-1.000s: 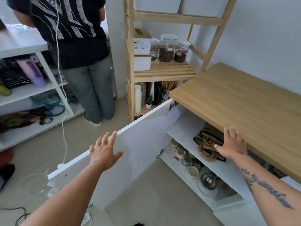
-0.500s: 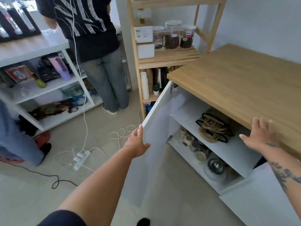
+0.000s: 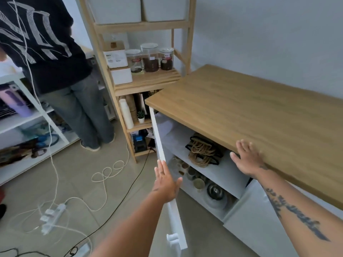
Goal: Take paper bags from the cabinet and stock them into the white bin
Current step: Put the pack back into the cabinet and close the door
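Note:
The white cabinet door [image 3: 160,145] stands wide open, seen edge-on. My left hand [image 3: 165,181] lies flat against its top edge, fingers straight. A flat stack of paper bags with twisted rope handles [image 3: 203,152] lies on the cabinet's upper shelf [image 3: 228,169]. My right hand [image 3: 247,157] rests open on the front edge of the wooden countertop [image 3: 250,112], just right of the bags, touching none. Two white bins [image 3: 141,8] stand on the top level of the wooden rack.
Cups and a metal bowl [image 3: 215,190] fill the lower cabinet shelf. A wooden rack [image 3: 146,80] with jars stands left of the cabinet. A person [image 3: 55,75] stands at the far left. A power strip [image 3: 53,216] and cables lie on the floor.
My left hand has swung the cabinet door from half open to fully open. My right hand left the bags on the shelf and came up to the countertop edge.

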Action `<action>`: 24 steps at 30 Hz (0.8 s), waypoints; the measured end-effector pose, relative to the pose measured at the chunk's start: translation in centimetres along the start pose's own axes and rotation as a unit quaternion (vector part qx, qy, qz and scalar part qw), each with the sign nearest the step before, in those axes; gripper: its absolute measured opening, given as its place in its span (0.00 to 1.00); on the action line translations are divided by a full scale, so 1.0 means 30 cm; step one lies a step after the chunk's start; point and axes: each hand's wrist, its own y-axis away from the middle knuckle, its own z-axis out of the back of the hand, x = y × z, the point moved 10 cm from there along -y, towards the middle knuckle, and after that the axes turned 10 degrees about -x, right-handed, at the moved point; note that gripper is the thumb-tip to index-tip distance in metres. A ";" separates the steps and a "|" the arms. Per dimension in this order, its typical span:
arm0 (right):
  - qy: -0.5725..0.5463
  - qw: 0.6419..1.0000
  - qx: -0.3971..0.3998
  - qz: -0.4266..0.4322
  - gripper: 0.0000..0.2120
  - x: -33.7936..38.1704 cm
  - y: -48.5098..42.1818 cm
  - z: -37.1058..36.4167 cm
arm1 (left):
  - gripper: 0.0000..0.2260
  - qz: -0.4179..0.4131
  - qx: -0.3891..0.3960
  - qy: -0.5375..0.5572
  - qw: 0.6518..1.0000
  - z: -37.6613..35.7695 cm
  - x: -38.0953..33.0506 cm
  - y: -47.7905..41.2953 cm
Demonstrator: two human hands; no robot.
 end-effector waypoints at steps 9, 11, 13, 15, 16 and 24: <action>-0.030 0.999 -0.014 0.002 0.41 -0.016 -0.003 -0.005 | 0.37 -0.055 0.018 -0.032 0.998 -0.095 -0.171 -0.074; -0.018 1.000 -0.002 0.006 0.51 -0.012 0.006 -0.009 | 0.36 -0.061 0.019 -0.064 0.996 -0.108 -0.193 -0.091; -0.007 1.000 0.010 0.009 0.57 -0.007 0.014 -0.013 | 0.36 -0.067 0.030 -0.105 0.992 -0.121 -0.211 -0.104; -0.009 1.000 0.023 0.008 0.61 -0.007 0.019 -0.015 | 0.35 -0.074 0.037 -0.139 0.987 -0.129 -0.232 -0.120; -0.009 1.000 0.028 0.008 0.62 -0.007 0.020 -0.017 | 0.35 -0.076 0.041 -0.147 0.985 -0.134 -0.243 -0.130; 0.037 0.999 0.004 -0.011 0.67 0.006 0.026 -0.033 | 0.35 -0.090 0.083 -0.191 0.974 -0.176 -0.321 -0.220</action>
